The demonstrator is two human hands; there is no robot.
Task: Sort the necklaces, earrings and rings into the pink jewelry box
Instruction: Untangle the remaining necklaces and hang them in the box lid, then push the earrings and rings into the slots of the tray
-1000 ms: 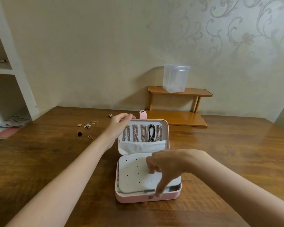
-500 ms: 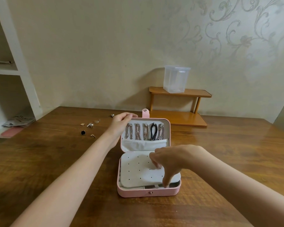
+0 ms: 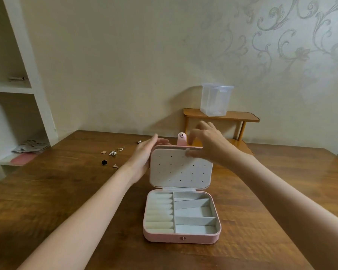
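The pink jewelry box (image 3: 180,238) stands open on the table, showing cream ring rolls (image 3: 159,213) on the left and bare grey compartments (image 3: 193,212) on the right. Its white perforated earring panel (image 3: 180,168) is swung up flat against the lid, hiding the necklaces hung there. My right hand (image 3: 207,147) pinches the panel's top right edge. My left hand (image 3: 144,154) braces the lid's top left corner with fairly straight fingers. Several loose earrings and rings (image 3: 112,153), one a black square piece (image 3: 104,162), lie to the left of the box.
A small wooden two-tier shelf (image 3: 221,115) stands against the wall behind the box, with a clear plastic container (image 3: 216,99) on top. A white shelving unit (image 3: 27,90) with papers borders the table's left end.
My right hand lifted the perforated panel from the box base and swung it up against the lid, uncovering the compartments. My left hand stayed on the lid's corner.
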